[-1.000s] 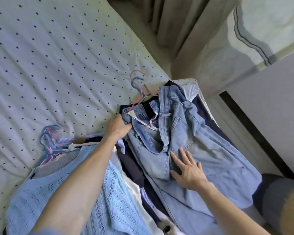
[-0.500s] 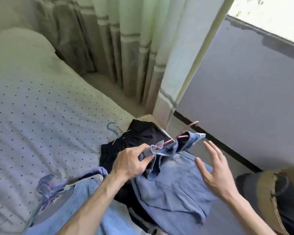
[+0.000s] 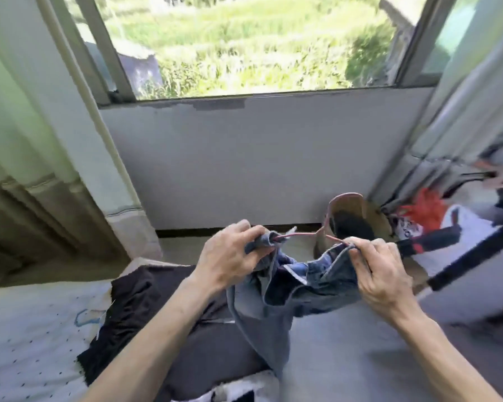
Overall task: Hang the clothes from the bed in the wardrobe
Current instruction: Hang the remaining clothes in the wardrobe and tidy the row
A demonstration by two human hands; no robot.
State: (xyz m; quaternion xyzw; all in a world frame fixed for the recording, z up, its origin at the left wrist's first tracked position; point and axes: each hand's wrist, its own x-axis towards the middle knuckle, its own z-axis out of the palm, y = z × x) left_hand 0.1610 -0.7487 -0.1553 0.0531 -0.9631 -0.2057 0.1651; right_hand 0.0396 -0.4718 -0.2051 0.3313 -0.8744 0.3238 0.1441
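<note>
Blue denim jeans slung on thin pink wire hanger, bar lying 9-to-3 o'clock; left hand grip pinches waistband at 9, right hand at 3, hook toward 1.

One wide-angle view is taken from the head, directed forward and down; the left hand and right hand are seen close, the window faced beyond.
</note>
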